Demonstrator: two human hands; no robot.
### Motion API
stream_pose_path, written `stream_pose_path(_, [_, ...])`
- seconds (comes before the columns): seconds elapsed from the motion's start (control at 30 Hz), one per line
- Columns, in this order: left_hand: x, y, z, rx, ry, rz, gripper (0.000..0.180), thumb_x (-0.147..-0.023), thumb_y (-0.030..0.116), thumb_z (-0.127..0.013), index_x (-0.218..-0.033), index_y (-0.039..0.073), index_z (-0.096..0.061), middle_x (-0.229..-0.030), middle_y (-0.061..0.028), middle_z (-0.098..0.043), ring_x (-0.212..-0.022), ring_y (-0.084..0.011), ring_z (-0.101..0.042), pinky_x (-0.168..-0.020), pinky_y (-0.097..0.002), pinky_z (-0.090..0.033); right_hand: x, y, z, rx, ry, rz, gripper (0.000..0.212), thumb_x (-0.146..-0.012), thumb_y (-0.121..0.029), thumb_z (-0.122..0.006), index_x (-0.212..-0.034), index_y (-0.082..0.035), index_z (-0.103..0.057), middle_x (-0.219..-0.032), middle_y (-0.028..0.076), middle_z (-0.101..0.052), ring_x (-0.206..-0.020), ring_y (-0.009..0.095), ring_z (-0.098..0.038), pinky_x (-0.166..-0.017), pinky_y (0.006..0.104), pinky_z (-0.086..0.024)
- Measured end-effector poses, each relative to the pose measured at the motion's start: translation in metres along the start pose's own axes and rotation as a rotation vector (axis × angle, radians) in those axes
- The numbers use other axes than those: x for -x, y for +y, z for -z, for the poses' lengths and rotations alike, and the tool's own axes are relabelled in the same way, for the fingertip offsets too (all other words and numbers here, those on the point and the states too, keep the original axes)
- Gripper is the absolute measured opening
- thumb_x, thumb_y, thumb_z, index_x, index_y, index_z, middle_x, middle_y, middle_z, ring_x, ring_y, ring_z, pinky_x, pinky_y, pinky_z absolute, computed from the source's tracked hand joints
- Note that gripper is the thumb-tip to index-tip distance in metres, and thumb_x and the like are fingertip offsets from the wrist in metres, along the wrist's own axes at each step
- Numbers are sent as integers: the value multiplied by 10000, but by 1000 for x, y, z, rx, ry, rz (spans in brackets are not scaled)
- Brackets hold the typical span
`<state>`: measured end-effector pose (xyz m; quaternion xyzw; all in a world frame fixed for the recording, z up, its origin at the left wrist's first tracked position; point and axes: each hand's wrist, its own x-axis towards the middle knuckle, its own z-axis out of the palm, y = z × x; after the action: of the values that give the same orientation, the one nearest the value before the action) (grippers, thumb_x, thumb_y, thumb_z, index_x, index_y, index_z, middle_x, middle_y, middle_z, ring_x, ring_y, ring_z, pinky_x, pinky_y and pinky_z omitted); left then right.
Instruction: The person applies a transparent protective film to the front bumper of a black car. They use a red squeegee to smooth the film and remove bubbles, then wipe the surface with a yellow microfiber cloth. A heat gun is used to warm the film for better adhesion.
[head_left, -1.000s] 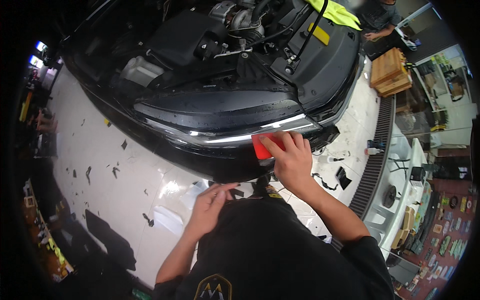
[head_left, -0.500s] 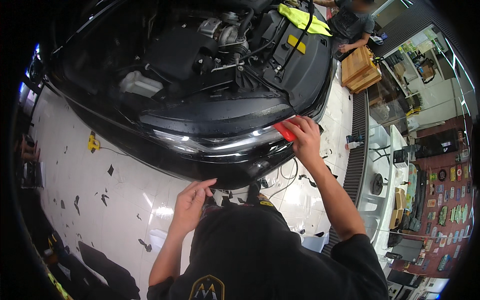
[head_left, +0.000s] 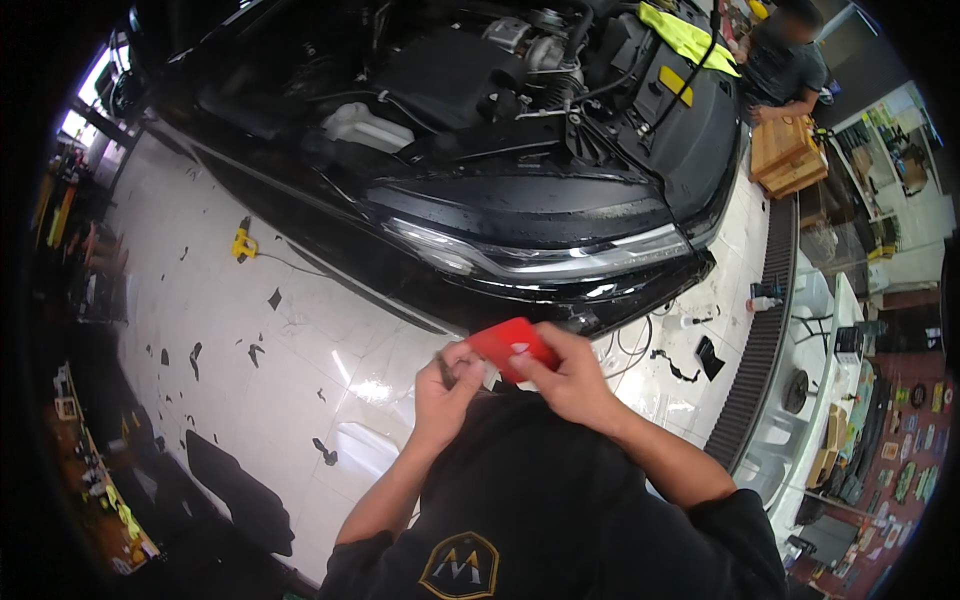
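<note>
In front of my chest I hold a red squeegee card (head_left: 517, 345), flat and slightly blurred. My right hand (head_left: 575, 378) is closed on its right side, thumb across the face. At the opposite edge, the curled fingers of my left hand (head_left: 445, 392) pinch the card's corner. Just beyond both hands is the black car's front corner, with a clear headlight (head_left: 560, 258) and a glossy black bumper (head_left: 560, 310). Water drops dot the black panel (head_left: 520, 205) above the headlight.
The raised hood exposes the engine bay (head_left: 450, 85), with a yellow-green cloth (head_left: 690, 38) on its far side. Another person (head_left: 785, 65) is by wooden boxes (head_left: 785, 155). A corded yellow tool (head_left: 243, 243) and black scraps (head_left: 256, 356) lie on the white floor.
My right hand has brought the red squeegee card from the headlight's edge back toward my chest. My left hand has come up to its edge. The view has shifted left.
</note>
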<state>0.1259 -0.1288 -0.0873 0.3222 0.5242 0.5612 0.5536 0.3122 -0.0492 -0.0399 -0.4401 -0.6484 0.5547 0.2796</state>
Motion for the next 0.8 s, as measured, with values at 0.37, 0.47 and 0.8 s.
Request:
stream_pose_path(0.37, [-29,-13,-10,32,43,-102,233,-1070,231,-603,-947,32,-608,-929,-26,-627,-783,-67,-550,-643,-227,-411,13,26,6,-244,-173,-13,322,-942,-210,-742,-1150,2,-619,-959,131,-706,-795,176,-664,-730,337,-557])
stream_pose_path(0.47, [-49,7,-46,59,53,-143,248,-1088,256,-570,-979,34,-588,-917,-30,-628,-772,-66,-549,-659,-221,-416,19,40,25,-312,-120,137,340,-923,-217,-763,-1153,3,-644,-952,133,-704,-819,197,-668,-788,354,-548])
stream_pose_path(0.8, [-149,53,-143,-28,103,-405,248,-1099,199,-482,-965,29,-603,-796,-27,-548,-681,-94,-489,-623,-234,-383,17,101,170,-397,-120,60,318,-1007,-246,-691,-1233,-23,-671,-1026,68,-716,-926,136,-661,-821,303,-539])
